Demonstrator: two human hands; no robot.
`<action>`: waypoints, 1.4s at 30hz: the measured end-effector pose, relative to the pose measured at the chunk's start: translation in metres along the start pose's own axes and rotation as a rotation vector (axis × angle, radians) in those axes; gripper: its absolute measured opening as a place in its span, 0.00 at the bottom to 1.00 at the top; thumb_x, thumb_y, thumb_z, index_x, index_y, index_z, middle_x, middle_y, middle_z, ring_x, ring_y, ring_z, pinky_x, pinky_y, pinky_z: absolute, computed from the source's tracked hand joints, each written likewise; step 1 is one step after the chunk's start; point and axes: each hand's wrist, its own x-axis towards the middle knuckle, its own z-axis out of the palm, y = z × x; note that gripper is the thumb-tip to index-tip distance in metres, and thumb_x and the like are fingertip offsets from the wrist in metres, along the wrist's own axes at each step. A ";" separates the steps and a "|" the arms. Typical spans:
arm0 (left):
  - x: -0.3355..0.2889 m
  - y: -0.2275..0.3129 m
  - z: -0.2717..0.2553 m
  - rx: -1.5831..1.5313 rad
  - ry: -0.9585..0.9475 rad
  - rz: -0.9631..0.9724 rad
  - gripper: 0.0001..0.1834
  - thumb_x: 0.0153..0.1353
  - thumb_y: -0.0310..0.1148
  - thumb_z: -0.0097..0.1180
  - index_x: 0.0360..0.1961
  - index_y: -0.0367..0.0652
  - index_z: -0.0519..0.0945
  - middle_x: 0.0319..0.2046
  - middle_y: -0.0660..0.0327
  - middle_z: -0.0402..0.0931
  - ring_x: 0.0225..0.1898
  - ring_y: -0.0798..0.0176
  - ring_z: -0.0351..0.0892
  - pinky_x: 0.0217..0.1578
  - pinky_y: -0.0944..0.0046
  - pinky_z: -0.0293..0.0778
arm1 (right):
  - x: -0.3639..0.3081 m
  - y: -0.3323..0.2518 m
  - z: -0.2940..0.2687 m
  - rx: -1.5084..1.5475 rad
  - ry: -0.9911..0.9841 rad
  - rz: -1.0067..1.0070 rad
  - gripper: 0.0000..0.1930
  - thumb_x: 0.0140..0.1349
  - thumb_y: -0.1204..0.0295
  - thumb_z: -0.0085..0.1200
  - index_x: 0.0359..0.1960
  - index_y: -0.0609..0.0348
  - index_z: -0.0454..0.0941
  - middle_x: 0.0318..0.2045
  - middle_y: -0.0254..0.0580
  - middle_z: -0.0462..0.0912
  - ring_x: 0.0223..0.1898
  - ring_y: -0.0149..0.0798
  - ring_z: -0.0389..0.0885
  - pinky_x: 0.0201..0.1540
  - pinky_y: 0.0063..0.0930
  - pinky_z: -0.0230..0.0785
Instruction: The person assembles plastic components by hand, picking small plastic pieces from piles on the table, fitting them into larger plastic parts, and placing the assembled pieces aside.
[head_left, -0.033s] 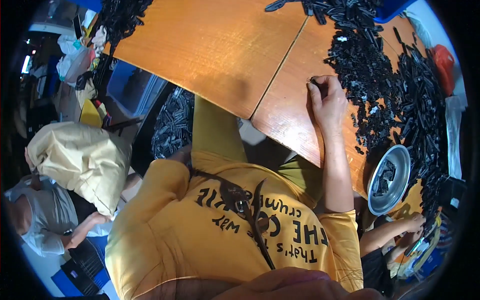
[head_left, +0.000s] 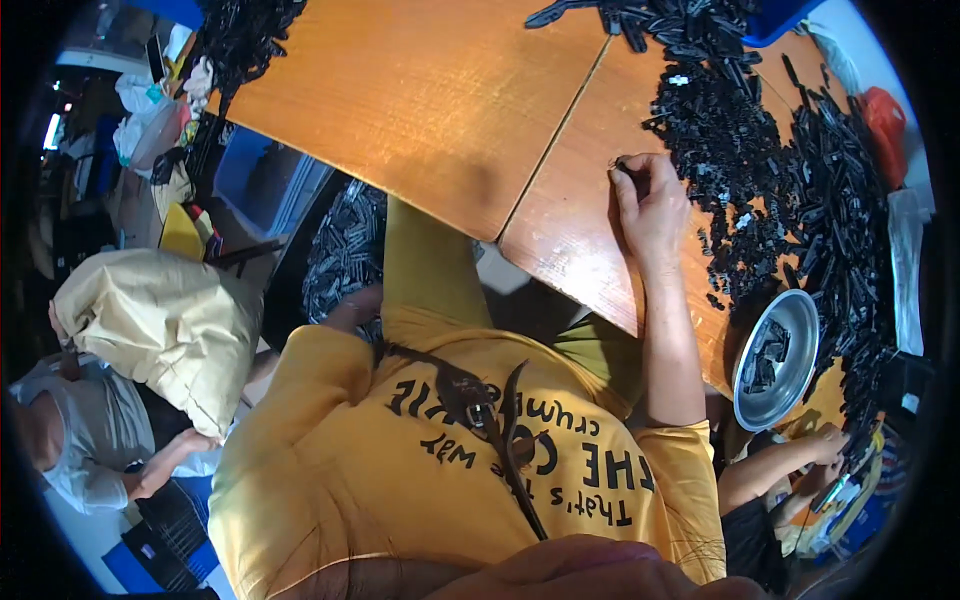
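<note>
On the wooden table (head_left: 400, 100), my right hand (head_left: 655, 205) rests with thumb and fingers closed in a pinch on a small black plastic piece (head_left: 623, 166). Just to its right lies a spread of small black parts (head_left: 725, 130). My left hand (head_left: 358, 307) is low at the left, at the edge of a dark bin of black plastic pieces (head_left: 345, 245). Its fingers are hidden, so what it holds, if anything, does not show.
A metal bowl (head_left: 787, 340) with a few black pieces sits at the table's right edge. Beyond it runs a long heap of black parts (head_left: 850, 220). One co-worker's hands (head_left: 828, 447) are at lower right; at left another person is by a beige sack (head_left: 170, 320).
My left forearm has moved forward, so more of it shows beside the dark bin. The right hand keeps its pinch in nearly the same place.
</note>
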 end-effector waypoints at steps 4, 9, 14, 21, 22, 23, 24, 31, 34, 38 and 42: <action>-0.002 0.073 -0.064 0.071 0.369 0.163 0.10 0.67 0.23 0.51 0.36 0.35 0.85 0.23 0.60 0.82 0.20 0.66 0.78 0.24 0.66 0.72 | 0.000 0.001 -0.001 0.007 -0.024 0.055 0.10 0.60 0.68 0.68 0.36 0.56 0.79 0.33 0.48 0.85 0.36 0.55 0.86 0.38 0.45 0.76; -0.040 0.313 0.007 0.426 0.839 0.826 0.12 0.71 0.37 0.58 0.39 0.38 0.85 0.26 0.60 0.82 0.29 0.65 0.80 0.36 0.62 0.77 | -0.004 0.009 -0.006 0.021 0.016 0.075 0.10 0.60 0.71 0.69 0.36 0.57 0.78 0.33 0.48 0.85 0.35 0.55 0.85 0.38 0.45 0.76; 0.089 0.432 0.098 0.542 0.617 1.132 0.20 0.67 0.42 0.63 0.54 0.39 0.83 0.47 0.47 0.84 0.48 0.45 0.85 0.50 0.51 0.80 | -0.005 0.002 -0.004 0.036 0.052 0.044 0.10 0.60 0.72 0.68 0.36 0.57 0.78 0.32 0.49 0.85 0.35 0.54 0.85 0.38 0.44 0.76; 0.149 0.485 0.158 0.700 0.633 0.871 0.16 0.63 0.45 0.68 0.38 0.42 0.90 0.39 0.50 0.86 0.41 0.46 0.86 0.45 0.49 0.80 | -0.006 0.006 -0.006 0.075 0.040 0.011 0.14 0.56 0.71 0.73 0.35 0.60 0.78 0.30 0.50 0.84 0.33 0.53 0.85 0.37 0.43 0.76; 0.146 0.481 0.164 0.705 0.623 0.874 0.16 0.63 0.45 0.68 0.38 0.42 0.90 0.39 0.50 0.86 0.41 0.46 0.86 0.45 0.49 0.80 | -0.006 0.004 -0.009 0.089 0.034 0.031 0.14 0.55 0.70 0.73 0.34 0.60 0.78 0.29 0.50 0.84 0.32 0.53 0.85 0.36 0.43 0.76; 0.141 0.475 0.169 0.611 0.551 0.889 0.15 0.63 0.44 0.69 0.37 0.41 0.89 0.38 0.52 0.87 0.39 0.50 0.87 0.42 0.51 0.80 | -0.006 0.004 -0.011 0.104 0.026 0.049 0.15 0.55 0.70 0.74 0.34 0.61 0.78 0.29 0.50 0.83 0.31 0.52 0.85 0.35 0.43 0.76; 0.134 0.468 0.172 0.515 0.484 0.901 0.14 0.64 0.42 0.69 0.37 0.41 0.88 0.37 0.54 0.88 0.37 0.54 0.87 0.39 0.53 0.80 | -0.006 0.005 -0.011 0.105 0.026 0.052 0.15 0.55 0.70 0.74 0.34 0.61 0.78 0.29 0.50 0.83 0.31 0.52 0.85 0.35 0.43 0.76; 0.058 0.423 0.193 -0.616 -0.443 0.541 0.12 0.76 0.34 0.55 0.52 0.37 0.79 0.43 0.56 0.87 0.40 0.64 0.87 0.37 0.69 0.80 | 0.007 -0.013 -0.028 0.350 0.158 -0.007 0.14 0.53 0.75 0.75 0.31 0.62 0.77 0.25 0.44 0.81 0.26 0.40 0.81 0.31 0.32 0.74; 0.029 0.418 0.204 -0.692 -0.614 0.530 0.11 0.76 0.35 0.55 0.52 0.39 0.79 0.44 0.55 0.87 0.43 0.65 0.86 0.42 0.69 0.78 | 0.016 -0.024 -0.043 0.354 0.244 -0.064 0.12 0.54 0.79 0.74 0.30 0.63 0.78 0.26 0.41 0.79 0.25 0.35 0.80 0.30 0.27 0.73; 0.010 0.416 0.212 -0.691 -0.703 0.557 0.12 0.76 0.35 0.55 0.52 0.39 0.79 0.45 0.56 0.87 0.43 0.67 0.85 0.43 0.69 0.79 | 0.023 -0.035 -0.055 0.434 0.281 -0.132 0.09 0.58 0.80 0.71 0.35 0.64 0.80 0.31 0.40 0.81 0.26 0.33 0.82 0.30 0.25 0.75; -0.005 0.417 0.216 -0.657 -0.700 0.604 0.12 0.75 0.35 0.57 0.53 0.41 0.80 0.43 0.61 0.85 0.43 0.69 0.85 0.44 0.68 0.79 | 0.021 -0.039 -0.059 0.322 0.274 -0.210 0.08 0.59 0.82 0.68 0.36 0.63 0.80 0.34 0.44 0.82 0.30 0.38 0.85 0.33 0.30 0.79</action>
